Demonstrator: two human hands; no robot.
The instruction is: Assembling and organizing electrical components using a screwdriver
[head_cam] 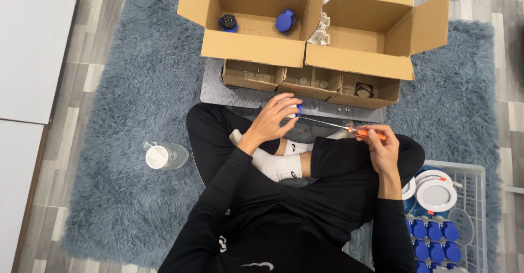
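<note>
A small blue-and-white plastic fitting [295,108] sits pinched in the curled fingers of the left hand [275,121], held above the crossed legs of a person seated on a shaggy grey-blue rug [131,104]. The metal tip of a slim screwdriver with an orange handle [349,128] meets the fitting from its 4 o'clock side; the right hand [382,147] is closed around that handle.

At 12 o'clock from the fitting, three small open cardboard trays [311,82] stand side by side on a grey mat [218,90]; what lies in them is too small to tell apart. Beyond them, again at 12 o'clock, are two large open cardboard boxes: the left box [251,46] holds two blue round parts [256,22], and the right box [360,60] has white plastic pieces [322,30] at its left wall.

At 8 o'clock from the fitting, well apart, a clear plastic bottle with a white cap [164,156] lies on the rug. At 4 o'clock, beside the right knee, a white wire basket [480,196] holds round white discs [434,191] and rows of blue caps [431,235].
</note>
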